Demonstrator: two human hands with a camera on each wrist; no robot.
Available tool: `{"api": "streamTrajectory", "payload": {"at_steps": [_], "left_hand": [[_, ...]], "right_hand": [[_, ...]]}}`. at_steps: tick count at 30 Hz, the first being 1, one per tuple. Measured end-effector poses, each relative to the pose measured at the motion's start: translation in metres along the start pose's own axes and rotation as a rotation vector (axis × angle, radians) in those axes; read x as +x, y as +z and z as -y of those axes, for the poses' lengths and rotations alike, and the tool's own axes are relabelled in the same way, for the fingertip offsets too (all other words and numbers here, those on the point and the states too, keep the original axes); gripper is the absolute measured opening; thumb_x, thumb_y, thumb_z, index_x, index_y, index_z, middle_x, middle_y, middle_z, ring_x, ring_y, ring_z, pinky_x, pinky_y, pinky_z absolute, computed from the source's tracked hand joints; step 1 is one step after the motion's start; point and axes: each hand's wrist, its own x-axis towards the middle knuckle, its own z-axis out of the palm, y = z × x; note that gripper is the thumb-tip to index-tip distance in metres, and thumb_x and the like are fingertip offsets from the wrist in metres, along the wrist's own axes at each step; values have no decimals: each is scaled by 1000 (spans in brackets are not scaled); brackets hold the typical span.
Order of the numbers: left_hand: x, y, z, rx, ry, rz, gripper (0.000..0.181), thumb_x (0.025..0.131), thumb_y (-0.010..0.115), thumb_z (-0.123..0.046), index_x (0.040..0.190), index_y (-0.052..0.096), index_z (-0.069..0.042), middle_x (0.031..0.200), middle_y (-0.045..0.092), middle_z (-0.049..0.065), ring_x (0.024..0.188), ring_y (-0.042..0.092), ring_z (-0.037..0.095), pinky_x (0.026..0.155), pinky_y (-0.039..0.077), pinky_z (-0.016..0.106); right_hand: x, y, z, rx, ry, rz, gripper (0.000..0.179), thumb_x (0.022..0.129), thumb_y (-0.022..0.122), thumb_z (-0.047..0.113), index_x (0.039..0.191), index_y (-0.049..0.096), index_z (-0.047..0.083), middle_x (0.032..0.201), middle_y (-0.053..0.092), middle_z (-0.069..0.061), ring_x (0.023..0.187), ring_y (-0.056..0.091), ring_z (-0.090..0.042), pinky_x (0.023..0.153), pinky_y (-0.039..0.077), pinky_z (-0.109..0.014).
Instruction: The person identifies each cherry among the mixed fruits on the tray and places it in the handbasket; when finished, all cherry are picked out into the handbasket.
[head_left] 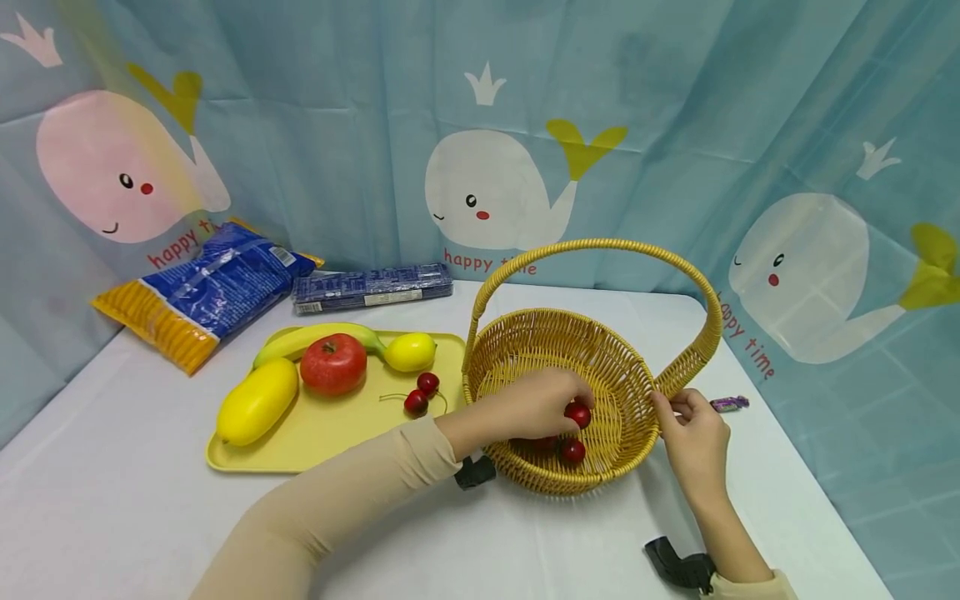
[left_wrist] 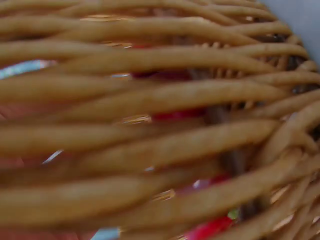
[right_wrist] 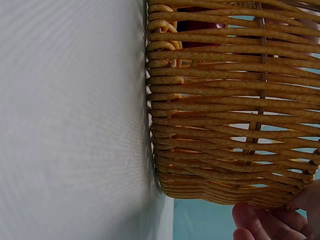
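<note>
At the far left a blue snack bag (head_left: 206, 287) lies beside a flat blue packet (head_left: 375, 287), both out of the way behind the work. The yellow tray (head_left: 337, 446) holds a yellow melon (head_left: 257, 402), an apple (head_left: 333, 364), a banana (head_left: 315, 335), a lemon (head_left: 410, 352) and a pair of stemmed cherries (head_left: 416, 402), and it lies near enough to the basket that the left forearm should clear the fruit. The left hand (head_left: 528, 408) is down inside the basket (head_left: 540, 329), thumb and fingers pinching a red cherry (head_left: 577, 414); whether it is being put in or taken out, I cannot tell. A light pinch should do, as something this round and glossy could slip out if squeezed. Another cherry (head_left: 573, 452) sits just in front, so the fingertips are best lifted straight up to avoid rolling it; more red shows partly hidden under the hand. On the right, the right hand (head_left: 696, 442) grips the rim at the foot of the handle (head_left: 600, 244), sensible steadying for a light basket. A wrapped sweet (head_left: 729, 404) lies just beyond, worth not knocking.
</note>
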Motion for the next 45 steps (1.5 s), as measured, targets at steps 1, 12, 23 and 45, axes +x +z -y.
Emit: {"api": "streamTrajectory", "payload": {"at_steps": [1,12,23,45], "left_hand": [[2,2,0,0,-4,13,30,82,70,-19,111,66,-12,107,64,-3,95,56,6,77,43,15],[16,13,1,30,-45,101,28,80,70,-15,107,65,-14,96,63,-4,84,54,6,69,43,16],[18,15,0,76,-58,141,21,82,66,-16,103,66,-14,89,62,-4,77,54,7,64,42,18],[-41,-36,-10,-78,41,-55,25,89,60,-23,113,63,-18,109,62,-10,104,55,5,89,42,19]], "right_hand": [[0,0,0,-2,1,0,25,88,63,22,90,62,-3,82,67,-18,54,53,9,48,44,-11],[1,0,1,1,-9,-1,25,88,63,22,90,62,-3,82,67,-19,53,52,11,47,44,-11],[0,-1,0,10,-10,-2,24,88,63,21,90,62,-3,82,67,-19,54,52,12,48,44,-10],[-2,-1,0,9,-38,-9,23,87,64,19,90,62,-4,82,67,-19,53,52,9,48,43,-10]]}}
